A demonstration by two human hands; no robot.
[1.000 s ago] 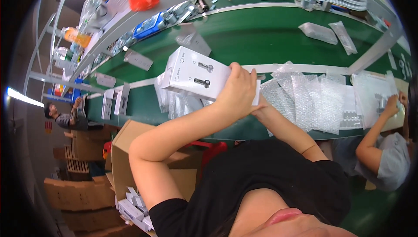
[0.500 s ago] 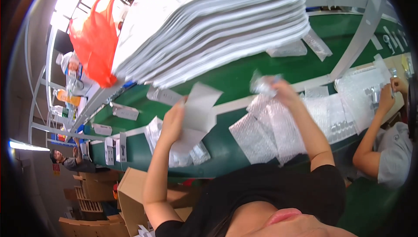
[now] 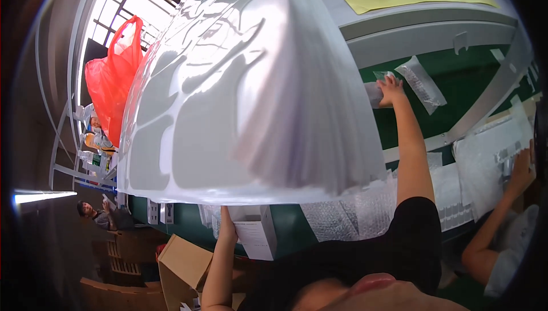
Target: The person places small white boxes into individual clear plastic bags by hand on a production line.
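My left hand (image 3: 227,230) grips the left side of a white carton box (image 3: 255,238), low in front of me. The overhanging stack partly hides that hand and box. My right hand (image 3: 391,90) stretches far forward over the green belt, fingers spread. It touches a clear bubble-wrapped package (image 3: 374,95), partly hidden behind the stack. Another bubble-wrapped package (image 3: 421,84) lies just to its right. Bubble-wrap sheets (image 3: 334,219) cover the near bench below my right forearm.
A tall stack of white sheets (image 3: 205,122) looms across the middle. Left of it hangs a red plastic bag (image 3: 108,77). An open cardboard box (image 3: 185,257) stands at lower left. A co-worker's arm (image 3: 496,214) works at right; another person (image 3: 103,214) is far left.
My right hand has gone forward from the bubble-wrap sheets to the package on the belt. The white box in my left hand has come lower and turned. The stack now fills more of the view.
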